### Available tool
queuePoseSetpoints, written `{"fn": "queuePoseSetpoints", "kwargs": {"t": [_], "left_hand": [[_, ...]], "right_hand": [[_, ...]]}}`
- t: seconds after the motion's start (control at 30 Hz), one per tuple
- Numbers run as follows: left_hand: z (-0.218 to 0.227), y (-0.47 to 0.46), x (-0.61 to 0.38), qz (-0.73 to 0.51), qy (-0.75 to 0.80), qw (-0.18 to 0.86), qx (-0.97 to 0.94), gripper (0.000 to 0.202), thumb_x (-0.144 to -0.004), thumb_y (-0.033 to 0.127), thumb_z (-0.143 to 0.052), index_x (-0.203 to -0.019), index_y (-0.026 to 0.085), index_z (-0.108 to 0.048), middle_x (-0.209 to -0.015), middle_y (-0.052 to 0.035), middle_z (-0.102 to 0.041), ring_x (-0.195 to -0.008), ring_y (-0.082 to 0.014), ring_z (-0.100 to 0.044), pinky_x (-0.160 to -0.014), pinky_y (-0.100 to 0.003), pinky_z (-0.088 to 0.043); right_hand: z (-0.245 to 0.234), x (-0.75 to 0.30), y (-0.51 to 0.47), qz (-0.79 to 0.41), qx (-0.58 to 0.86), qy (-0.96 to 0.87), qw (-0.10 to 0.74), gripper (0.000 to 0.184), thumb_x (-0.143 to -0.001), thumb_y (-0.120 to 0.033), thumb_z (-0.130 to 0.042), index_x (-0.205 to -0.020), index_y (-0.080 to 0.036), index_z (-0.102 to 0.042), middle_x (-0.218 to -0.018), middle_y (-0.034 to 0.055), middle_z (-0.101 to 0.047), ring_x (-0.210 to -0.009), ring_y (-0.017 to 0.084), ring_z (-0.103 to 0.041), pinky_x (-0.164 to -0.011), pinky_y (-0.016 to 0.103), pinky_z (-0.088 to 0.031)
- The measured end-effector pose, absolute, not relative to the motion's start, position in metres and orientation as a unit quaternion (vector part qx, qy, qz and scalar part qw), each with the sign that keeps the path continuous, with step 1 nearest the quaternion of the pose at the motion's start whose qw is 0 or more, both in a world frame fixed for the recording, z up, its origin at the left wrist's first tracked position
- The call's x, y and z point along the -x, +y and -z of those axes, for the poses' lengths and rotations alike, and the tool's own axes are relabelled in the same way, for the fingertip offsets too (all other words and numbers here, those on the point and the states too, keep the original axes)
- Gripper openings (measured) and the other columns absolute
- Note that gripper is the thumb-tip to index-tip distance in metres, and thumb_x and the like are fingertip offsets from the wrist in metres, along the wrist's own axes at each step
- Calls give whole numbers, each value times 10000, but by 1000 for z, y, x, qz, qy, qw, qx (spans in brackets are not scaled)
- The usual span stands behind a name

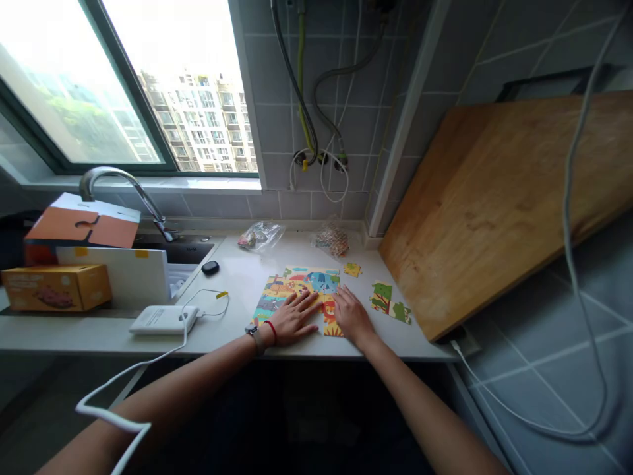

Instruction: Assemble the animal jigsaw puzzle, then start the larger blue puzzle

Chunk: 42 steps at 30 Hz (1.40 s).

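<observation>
On one puzzle (297,285), left hand (293,320), right hand (352,315); nearby, two pieces (352,269) (390,301)

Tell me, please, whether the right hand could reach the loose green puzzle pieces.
Probably yes: the green pieces lie just right of the right hand, with only bare counter between.

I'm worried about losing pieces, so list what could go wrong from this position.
1. The puzzle lies close to the front edge of the counter; a push from the left hand or right hand might slide it off.
2. The white cable hangs from the power bank beside the left forearm; a snag could drag it down.
3. The green pieces lie by the foot of the leaning wooden board, which might slip onto them.
</observation>
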<state>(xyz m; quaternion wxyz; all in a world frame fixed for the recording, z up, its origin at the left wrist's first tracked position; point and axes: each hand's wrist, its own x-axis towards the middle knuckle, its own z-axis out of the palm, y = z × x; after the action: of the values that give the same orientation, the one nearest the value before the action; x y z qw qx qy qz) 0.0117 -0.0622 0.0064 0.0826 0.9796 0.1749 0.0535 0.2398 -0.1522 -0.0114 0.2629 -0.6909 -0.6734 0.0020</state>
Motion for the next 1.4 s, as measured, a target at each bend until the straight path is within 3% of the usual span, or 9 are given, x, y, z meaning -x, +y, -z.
{"fn": "queuePoseSetpoints", "kwargs": {"t": [0.2, 0.43, 0.57, 0.73, 0.9, 1.0, 1.17, 1.4], "left_hand": [[-5, -64, -9, -134, 214, 100, -962, 623, -1090, 513, -395, -1613, 174, -381, -1630, -174, -463, -1552, -313, -385, -1271, -517, -351], [-1, -59, -4, -208, 259, 165, -929, 541, -1120, 408, -197, -1471, 171, -533, -1495, -145, -595, -1437, -264, -516, -1237, -470, -406], [4, -56, -7, -214, 272, 170, -923, 542, -1120, 416, -200, -1464, 190, -552, -1533, -115, -568, -1508, -261, -430, -1272, -482, -344], [11, -54, -14, -133, 315, 119, -932, 546, -1124, 433, -227, -1566, 228, -473, -1660, -86, -439, -1588, -290, -303, -1286, -548, -279], [14, -54, -23, -84, 337, 69, -935, 552, -1119, 483, -284, -1617, 283, -414, -1716, -73, -344, -1605, -313, -265, -1271, -559, -287], [13, -55, -29, -83, 336, 53, -937, 560, -1114, 503, -308, -1620, 284, -409, -1718, -77, -338, -1604, -313, -268, -1269, -557, -286], [9, -57, -34, -81, 336, 51, -937, 572, -1106, 513, -342, -1619, 268, -407, -1724, -86, -322, -1605, -322, -264, -1271, -574, -280], [7, -59, -36, -73, 352, 53, -932, 552, -1097, 493, -389, -1608, 288, -421, -1720, -69, -334, -1607, -312, -264, -1280, -563, -280]], "right_hand": [[10, -246, -156, -9, 681, -669, 298, 494, -901, -39, -455, -1298, -106, -741, -1441, 168, -667, -1449, 277, -524, -1214, 473, -443], [10, -288, -195, 89, 660, -670, 328, 380, -953, -146, -509, -1216, -167, -783, -1333, 144, -717, -1404, 321, -540, -1196, 549, -454], [3, -319, -213, 140, 666, -638, 361, 334, -956, -154, -521, -1145, -193, -793, -1281, 140, -732, -1352, 338, -574, -1135, 561, -499], [-10, -330, -221, 152, 638, -587, 475, 278, -997, -183, -499, -1102, -220, -754, -1096, 105, -756, -1119, 282, -677, -1032, 490, -559], [-14, -332, -224, 107, 646, -517, 551, 229, -977, -232, -509, -1028, -222, -732, -1034, 102, -759, -1020, 270, -700, -949, 438, -565], [-13, -337, -226, 35, 663, -466, 585, 209, -891, -213, -501, -848, -229, -705, -891, 69, -746, -900, 249, -702, -834, 380, -558], [-12, -343, -230, -103, 661, -438, 601, 169, -692, -201, -443, -538, -258, -481, -510, -20, -492, -524, 167, -492, -533, 297, -378], [-15, -339, -231, -163, 641, -488, 569, 153, -636, -231, -428, -488, -251, -398, -481, -22, -413, -500, 148, -396, -534, 303, -302]]}}
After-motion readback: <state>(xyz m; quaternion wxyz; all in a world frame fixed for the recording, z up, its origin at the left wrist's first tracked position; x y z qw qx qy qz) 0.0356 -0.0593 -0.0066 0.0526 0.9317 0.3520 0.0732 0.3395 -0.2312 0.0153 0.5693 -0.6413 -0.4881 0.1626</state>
